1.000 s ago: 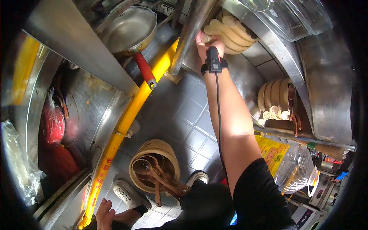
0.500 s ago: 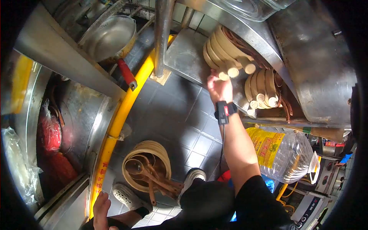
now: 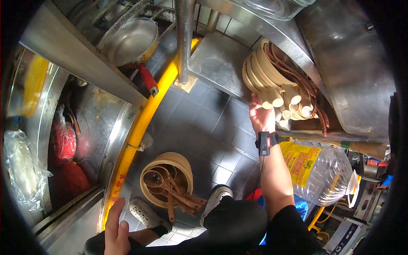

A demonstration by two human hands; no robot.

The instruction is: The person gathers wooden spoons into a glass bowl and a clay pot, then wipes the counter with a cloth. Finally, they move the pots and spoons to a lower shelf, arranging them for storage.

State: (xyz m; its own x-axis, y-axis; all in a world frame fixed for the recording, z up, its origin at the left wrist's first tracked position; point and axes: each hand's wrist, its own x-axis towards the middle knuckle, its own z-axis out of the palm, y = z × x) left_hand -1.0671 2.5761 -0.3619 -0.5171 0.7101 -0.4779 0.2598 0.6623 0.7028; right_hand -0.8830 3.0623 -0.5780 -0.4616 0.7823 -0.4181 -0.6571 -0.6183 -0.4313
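My right hand (image 3: 262, 114), with a black strapped device on its wrist, is at the front of a stack of cream handled bowls (image 3: 259, 70) on the metal shelf. Its fingers curl against the stubby handles at the bottom of the stack; the palm side is partly hidden. Brown wooden spoons (image 3: 293, 70) lie inside the top bowl. The stack leans against a second group of cream handled bowls (image 3: 304, 111) on its right. My left hand (image 3: 115, 231) is low at the left, fingers stretched and thumb apart, holding nothing.
Between my feet, a cream bowl stack (image 3: 190, 172) with wooden ladles (image 3: 155, 179) stands on the tiled floor. A yellow pipe (image 3: 146, 114) and a red-handled pan (image 3: 131, 40) are at left. A large plastic bottle (image 3: 327, 178) lies at right, below the metal shelf (image 3: 219, 59).
My right hand and the bowl stack have shifted right, and the stack now overlaps the second group. My left hand has risen slightly with its fingers spread. The view has shifted a little too.
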